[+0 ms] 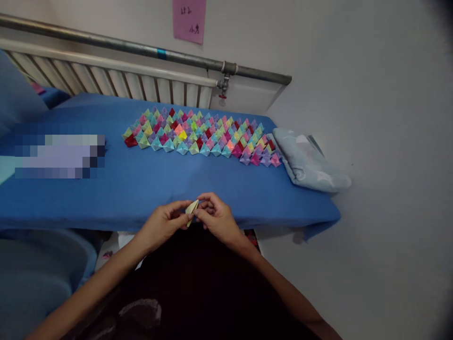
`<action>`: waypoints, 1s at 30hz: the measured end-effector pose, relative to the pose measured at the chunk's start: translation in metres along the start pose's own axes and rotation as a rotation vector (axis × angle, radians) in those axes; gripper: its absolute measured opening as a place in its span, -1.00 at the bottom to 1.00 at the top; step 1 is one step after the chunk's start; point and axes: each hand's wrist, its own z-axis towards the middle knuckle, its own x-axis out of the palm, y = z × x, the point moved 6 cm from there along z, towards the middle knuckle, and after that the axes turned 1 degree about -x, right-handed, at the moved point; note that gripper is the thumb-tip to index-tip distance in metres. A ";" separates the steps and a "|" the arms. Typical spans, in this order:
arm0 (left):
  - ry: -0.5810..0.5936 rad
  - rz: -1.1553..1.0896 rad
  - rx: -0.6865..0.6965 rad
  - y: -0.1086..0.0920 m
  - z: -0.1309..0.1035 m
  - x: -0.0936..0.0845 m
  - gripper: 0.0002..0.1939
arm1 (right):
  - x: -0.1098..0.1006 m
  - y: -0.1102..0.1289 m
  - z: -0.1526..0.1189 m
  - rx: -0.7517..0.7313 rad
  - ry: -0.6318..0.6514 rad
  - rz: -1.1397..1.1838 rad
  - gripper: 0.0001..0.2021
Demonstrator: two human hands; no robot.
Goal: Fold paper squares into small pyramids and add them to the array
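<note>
A bed (148,189) in a blue sheet runs across the middle of the frame. On it, centre to upper right, rows of small folded paper pieces (203,134) sit packed together, many colours. At the right end lies a folded pale blue cloth (311,163). Left side: a blurred patch, unreadable.

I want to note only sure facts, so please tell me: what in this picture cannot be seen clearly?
- Head view: the pale yellow paper piece is mostly covered by the left hand and right hand; its fold shape is unclear.
- The pixelated patch on the blue cloth hides whatever lies there.
- Writing on the pink note is too small, and its top is cut off.
- Single folded shapes in the colourful rows are too small to count.
</note>
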 end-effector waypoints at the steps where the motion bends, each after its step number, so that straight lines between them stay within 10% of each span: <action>1: -0.025 0.052 0.023 0.000 0.000 -0.001 -0.47 | 0.000 0.000 0.000 -0.013 -0.014 -0.031 -0.77; 17: -0.594 0.956 0.706 -0.035 0.002 0.008 -0.67 | 0.000 0.019 0.019 -0.254 -0.202 -0.562 -0.61; 30: -0.602 0.796 0.587 -0.036 0.017 0.003 -0.84 | -0.002 0.033 0.025 -0.370 -0.256 -0.616 -0.65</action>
